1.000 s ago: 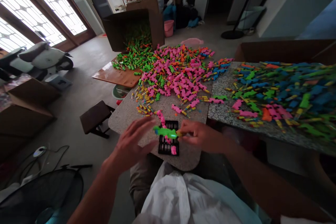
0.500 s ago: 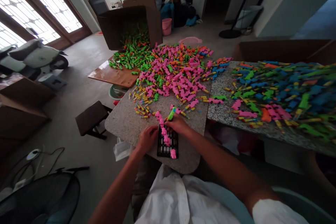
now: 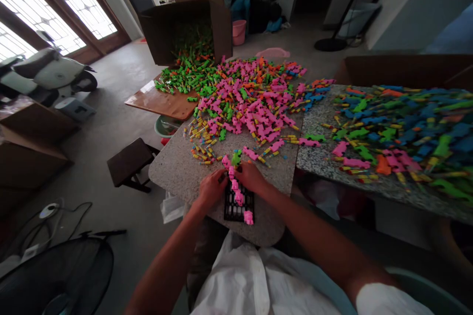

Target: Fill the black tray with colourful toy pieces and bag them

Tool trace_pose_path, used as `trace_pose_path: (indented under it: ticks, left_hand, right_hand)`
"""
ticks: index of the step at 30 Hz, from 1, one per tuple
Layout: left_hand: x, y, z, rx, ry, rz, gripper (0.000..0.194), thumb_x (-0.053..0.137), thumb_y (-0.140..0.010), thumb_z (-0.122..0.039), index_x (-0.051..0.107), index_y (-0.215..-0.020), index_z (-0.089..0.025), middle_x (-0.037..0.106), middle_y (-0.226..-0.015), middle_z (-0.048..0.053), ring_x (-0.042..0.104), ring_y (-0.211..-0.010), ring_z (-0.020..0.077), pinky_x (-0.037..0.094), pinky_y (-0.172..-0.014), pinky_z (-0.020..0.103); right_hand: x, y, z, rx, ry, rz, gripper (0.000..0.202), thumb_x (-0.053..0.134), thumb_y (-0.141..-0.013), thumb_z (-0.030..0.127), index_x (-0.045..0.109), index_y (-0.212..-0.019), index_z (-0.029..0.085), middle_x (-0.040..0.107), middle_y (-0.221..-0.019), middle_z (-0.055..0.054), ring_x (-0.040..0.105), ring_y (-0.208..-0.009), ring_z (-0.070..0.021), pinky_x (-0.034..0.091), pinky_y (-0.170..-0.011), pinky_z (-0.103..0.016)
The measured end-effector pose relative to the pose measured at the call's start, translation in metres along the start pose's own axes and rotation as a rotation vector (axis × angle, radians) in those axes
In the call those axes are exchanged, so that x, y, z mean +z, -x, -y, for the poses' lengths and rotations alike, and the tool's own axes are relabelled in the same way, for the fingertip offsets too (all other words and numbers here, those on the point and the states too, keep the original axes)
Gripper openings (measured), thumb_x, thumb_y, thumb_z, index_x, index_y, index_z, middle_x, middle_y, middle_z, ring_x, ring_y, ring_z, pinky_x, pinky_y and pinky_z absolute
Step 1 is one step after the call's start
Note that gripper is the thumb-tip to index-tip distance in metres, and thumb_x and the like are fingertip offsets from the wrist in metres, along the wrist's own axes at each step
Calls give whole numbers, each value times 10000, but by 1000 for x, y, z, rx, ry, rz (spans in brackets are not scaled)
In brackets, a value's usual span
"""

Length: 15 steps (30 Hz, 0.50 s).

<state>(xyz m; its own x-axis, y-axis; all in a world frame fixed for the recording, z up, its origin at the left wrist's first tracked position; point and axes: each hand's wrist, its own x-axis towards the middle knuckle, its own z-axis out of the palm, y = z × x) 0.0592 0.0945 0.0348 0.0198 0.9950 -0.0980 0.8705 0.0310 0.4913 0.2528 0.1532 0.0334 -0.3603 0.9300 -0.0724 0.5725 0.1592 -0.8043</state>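
Observation:
A black slotted rack (image 3: 229, 212) lies on the stone table before me. Pink car-shaped toys (image 3: 235, 185) stand in a slanting row across it, and one more pink toy (image 3: 249, 217) sits at its near right corner. At the far end of the rack, my right hand (image 3: 251, 177) is closed around the lower part of a green toy car (image 3: 236, 157), which stands upright beside the farthest pink toy. My left hand (image 3: 212, 188) is at the rack's upper left edge, fingers curled together; what they grip is hidden.
Pink, green and orange toys on yellow sticks form a large pile (image 3: 254, 103) beyond the rack. A tipped cardboard box (image 3: 221, 24) spills green toys onto a brown board (image 3: 158, 101). More toys cover the speckled table (image 3: 314, 152) at right. A stool (image 3: 131, 162) stands left.
My right hand has brought the green toy from a tilt to upright at the rack's far end. My left hand has moved up and right, closer to it. The view has shifted slightly.

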Motion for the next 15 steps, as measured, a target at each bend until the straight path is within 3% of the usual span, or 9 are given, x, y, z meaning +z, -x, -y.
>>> trace_pose_path:
  ticks: [5,8,11,15]
  left_hand:
    - [-3,-3,-5,-5,-8,18,370,585,-1061,-416,748,-1377,-318,813,-1288,57,749,-1118,239,528,-988,340]
    - [-5,-2,-10,-7,-16,31,360,586,-1067,-422,766,-1363,-325,820,-1265,56,751,-1106,238,523,-958,328]
    - [-4,0,-14,-18,-2,28,360,591,-1070,-429,765,-1373,-342,812,-1303,50,747,-1143,239,519,-974,329]
    - [-1,1,-13,-31,18,1,355,601,-1069,-461,781,-1353,-347,817,-1299,47,753,-1142,244,523,-993,333]
  right_hand:
    - [-1,-4,-2,101,-155,-69,139,691,-889,272,681,-780,187,706,-728,-19,621,-701,-165,417,-656,-254]
    - [-9,-3,-1,192,-342,46,149,675,-903,327,738,-875,194,647,-622,23,586,-573,-153,429,-570,-246]
    - [-16,0,-1,267,-377,157,186,682,-896,358,765,-956,203,665,-613,24,585,-522,-160,434,-512,-252]
    - [-16,0,-3,94,-199,175,203,652,-924,354,749,-840,196,705,-648,-15,617,-582,-175,406,-534,-262]
